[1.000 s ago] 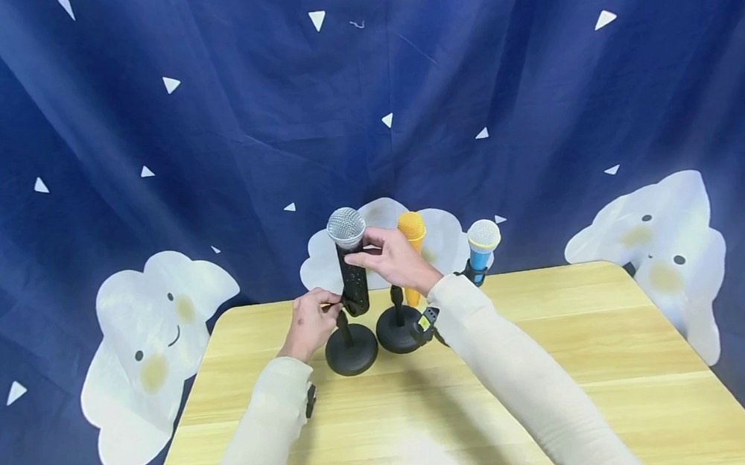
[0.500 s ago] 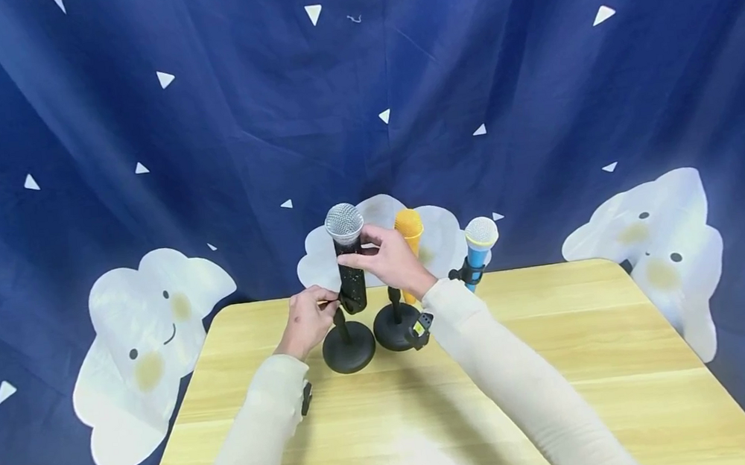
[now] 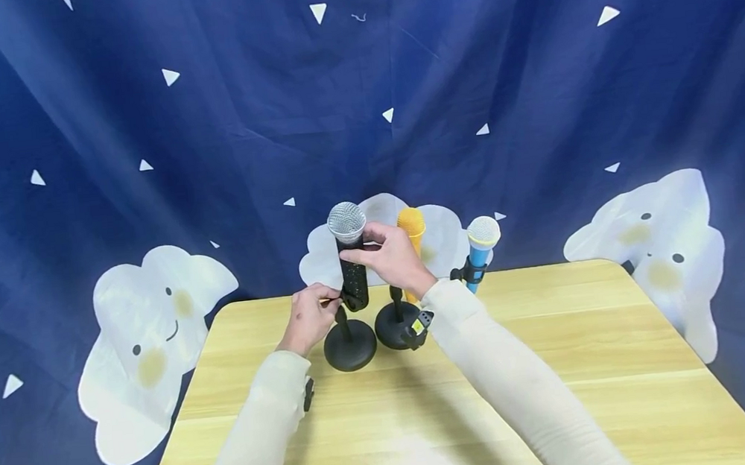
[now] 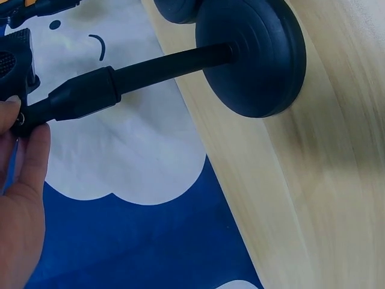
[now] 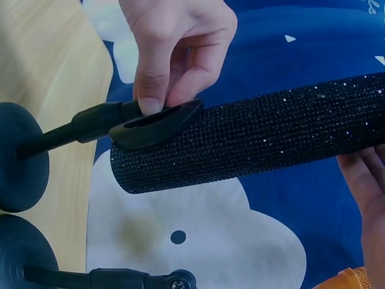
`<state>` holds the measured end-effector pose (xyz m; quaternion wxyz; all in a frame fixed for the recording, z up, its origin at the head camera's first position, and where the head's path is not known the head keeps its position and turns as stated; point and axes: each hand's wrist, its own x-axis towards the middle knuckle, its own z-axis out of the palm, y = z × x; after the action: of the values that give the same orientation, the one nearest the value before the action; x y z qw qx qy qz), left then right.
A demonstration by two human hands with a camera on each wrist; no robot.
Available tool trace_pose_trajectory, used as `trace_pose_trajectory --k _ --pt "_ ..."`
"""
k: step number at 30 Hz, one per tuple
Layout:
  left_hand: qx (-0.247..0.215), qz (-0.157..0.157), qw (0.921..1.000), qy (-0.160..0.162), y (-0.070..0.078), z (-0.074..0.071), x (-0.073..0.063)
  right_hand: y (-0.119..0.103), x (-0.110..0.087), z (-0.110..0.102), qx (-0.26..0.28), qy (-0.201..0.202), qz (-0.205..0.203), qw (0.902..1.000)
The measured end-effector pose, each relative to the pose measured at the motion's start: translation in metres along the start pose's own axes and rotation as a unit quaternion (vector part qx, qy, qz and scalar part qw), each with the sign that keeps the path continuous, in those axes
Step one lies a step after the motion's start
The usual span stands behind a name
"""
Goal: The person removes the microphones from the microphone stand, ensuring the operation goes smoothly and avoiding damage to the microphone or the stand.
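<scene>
Right-hand fingers [image 3: 363, 256] on silver-topped black microphone [image 3: 354, 278]

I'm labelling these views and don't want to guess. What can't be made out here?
- Head view: the middle of the yellow microphone, hidden behind the right hand.
- Head view: whatever supports the blue microphone below, hidden by the right sleeve.
- Right wrist view: the upper end of the black microphone, cut off by the right edge.
- Left wrist view: part of the left hand, cut off by the left edge.
</scene>
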<state>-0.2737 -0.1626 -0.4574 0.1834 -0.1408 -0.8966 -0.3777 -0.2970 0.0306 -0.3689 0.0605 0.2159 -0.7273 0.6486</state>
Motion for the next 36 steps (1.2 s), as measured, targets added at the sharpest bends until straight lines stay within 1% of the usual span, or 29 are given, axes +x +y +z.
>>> trace_pose_trajectory --k 4,10,17,23,29,36 --pt "0.001 -0.003 1.0 -0.006 0.0002 -0.0005 0.0004 -0.0007 0.0011 -0.0013 -0.007 -0.006 -0.005 0.9999" --pt "0.002 0.003 1.0 -0.002 -0.0007 -0.0019 0.0004 -0.0028 0.0033 -0.0007 -0.017 -0.016 -0.022 0.9995" --pt "0.003 0.005 1.0 -0.004 -0.0003 -0.0024 -0.0001 -0.004 0.0032 -0.0019 -0.014 -0.025 -0.021 0.9994" --pt "0.0 0.007 1.0 0.001 0.0005 -0.0008 -0.0001 -0.0031 0.0032 -0.0048 -0.022 -0.026 -0.031 0.9989" --pt "-0.003 0.003 1.0 0.0 0.0024 -0.0017 -0.0007 -0.0029 0.003 -0.0061 -0.018 -0.03 -0.03 0.999" --pt "-0.006 0.005 1.0 -0.001 0.0034 -0.0021 -0.0002 -0.0031 0.004 -0.0085 -0.019 -0.037 -0.039 0.9984"
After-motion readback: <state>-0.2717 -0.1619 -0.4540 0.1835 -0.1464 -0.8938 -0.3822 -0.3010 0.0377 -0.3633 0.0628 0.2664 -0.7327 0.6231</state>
